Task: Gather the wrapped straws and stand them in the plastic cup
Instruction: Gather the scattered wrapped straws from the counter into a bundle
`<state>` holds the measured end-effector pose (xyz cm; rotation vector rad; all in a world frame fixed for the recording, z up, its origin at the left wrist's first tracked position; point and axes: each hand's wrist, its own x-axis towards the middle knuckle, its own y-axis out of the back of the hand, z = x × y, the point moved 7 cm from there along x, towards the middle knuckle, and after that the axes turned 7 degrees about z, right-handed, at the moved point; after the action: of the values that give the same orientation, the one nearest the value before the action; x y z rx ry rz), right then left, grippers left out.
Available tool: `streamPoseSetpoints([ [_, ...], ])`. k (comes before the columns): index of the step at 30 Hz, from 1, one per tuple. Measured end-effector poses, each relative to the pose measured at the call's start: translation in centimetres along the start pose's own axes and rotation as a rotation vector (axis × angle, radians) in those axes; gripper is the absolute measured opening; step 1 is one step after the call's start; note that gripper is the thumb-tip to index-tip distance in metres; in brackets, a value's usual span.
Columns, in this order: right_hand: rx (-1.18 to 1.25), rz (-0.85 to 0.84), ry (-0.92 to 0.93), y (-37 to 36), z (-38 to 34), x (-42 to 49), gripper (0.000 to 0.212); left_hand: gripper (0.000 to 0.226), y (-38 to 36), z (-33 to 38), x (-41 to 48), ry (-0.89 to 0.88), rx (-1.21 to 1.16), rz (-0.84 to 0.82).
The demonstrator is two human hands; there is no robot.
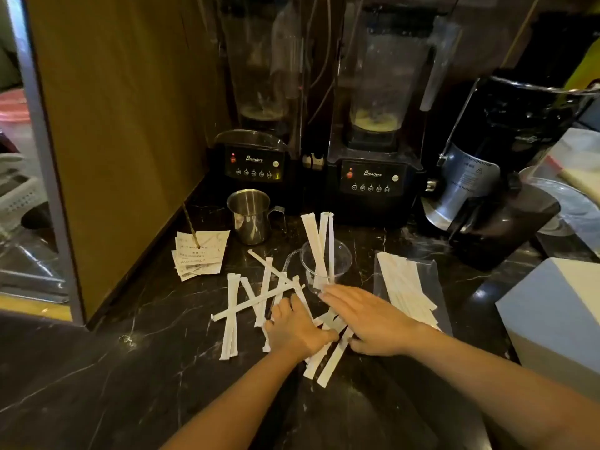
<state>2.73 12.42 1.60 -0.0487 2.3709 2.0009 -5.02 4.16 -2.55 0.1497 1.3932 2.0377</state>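
A clear plastic cup [337,254] stands upright on the black marble counter with three white wrapped straws [319,241] standing in it. Several more wrapped straws [256,300] lie scattered and crossed to its left and in front. My left hand [293,329] rests palm down on the scattered straws, fingers curled over some of them. My right hand [367,316] lies flat with fingers stretched out, just in front of the cup, over other straws [332,362] that stick out beneath both hands. A clear bag of wrapped straws [406,287] lies to the right.
Behind the cup stand a steel pitcher [250,216], two black blenders [255,160] [370,177] and a black machine [487,177]. Paper receipts on a spike [199,254] lie at left beside a wooden wall. A white box [558,316] sits at right.
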Motion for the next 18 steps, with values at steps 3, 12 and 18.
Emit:
streamPoseSetpoints([
  [3,-0.057,-0.107,0.084,-1.5,-0.5,1.2,0.089,0.111,-0.5,0.2,-0.6,-0.018,0.107,-0.042],
  [12,-0.178,-0.309,0.201,-3.6,-1.2,3.9,0.103,0.111,-1.6,0.4,-1.1,-0.024,0.180,-0.048],
  [18,-0.237,-0.291,0.234,-4.2,-1.2,4.4,0.094,0.093,-1.4,0.4,-0.8,-0.011,0.132,0.004],
])
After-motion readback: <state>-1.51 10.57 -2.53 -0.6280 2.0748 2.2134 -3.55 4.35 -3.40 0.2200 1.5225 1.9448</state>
